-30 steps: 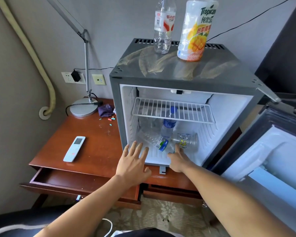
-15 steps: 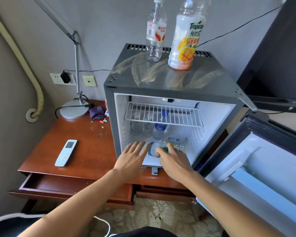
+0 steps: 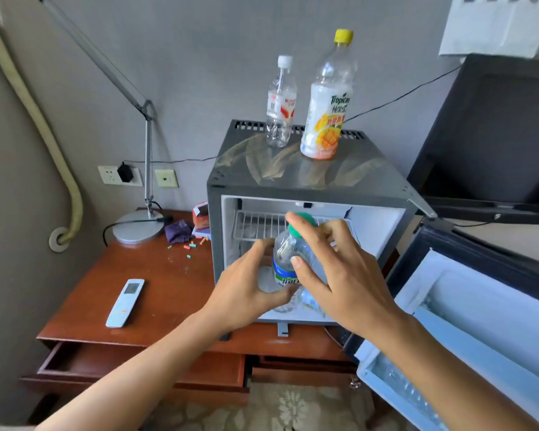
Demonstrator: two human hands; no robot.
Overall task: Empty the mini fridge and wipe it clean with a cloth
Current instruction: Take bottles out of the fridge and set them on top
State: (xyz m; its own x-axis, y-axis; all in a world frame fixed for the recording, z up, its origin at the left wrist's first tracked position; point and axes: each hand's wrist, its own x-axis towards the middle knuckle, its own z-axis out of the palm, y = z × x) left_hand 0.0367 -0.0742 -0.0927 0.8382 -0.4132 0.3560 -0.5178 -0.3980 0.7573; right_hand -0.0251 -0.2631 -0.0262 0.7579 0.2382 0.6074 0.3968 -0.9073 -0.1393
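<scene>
Both hands make the grip on one bottle: the right hand (image 3: 339, 275) curls its fingers round the neck and shoulder of the green-capped water bottle (image 3: 288, 259), and the left hand (image 3: 246, 290) holds the lower body from the other side, with the thumb across the front. This bottle is upright, in front of the open mouth of the mini fridge (image 3: 308, 175), so I judge that it is just being taken out. The fridge stands on the wooden table (image 3: 156, 290), its door (image 3: 479, 306) swung wide open to the right. The emptying seems to be partly done: on top of the fridge stand already a mango juice bottle (image 3: 327, 113) and a smaller clear water bottle (image 3: 280, 104), probably taken out from inside. It is not finished, because low behind the hands something more, maybe another bottle, lies on the fridge floor, though the hands hide most of it. The wire shelf (image 3: 259, 225) looks bare where it shows. After that, the wiping is all left to do. A crumpled purple cloth (image 3: 178, 231) lies on the table near the lamp base (image 3: 137, 227), untouched; it may be the one for wiping, but I cannot be sure.
</scene>
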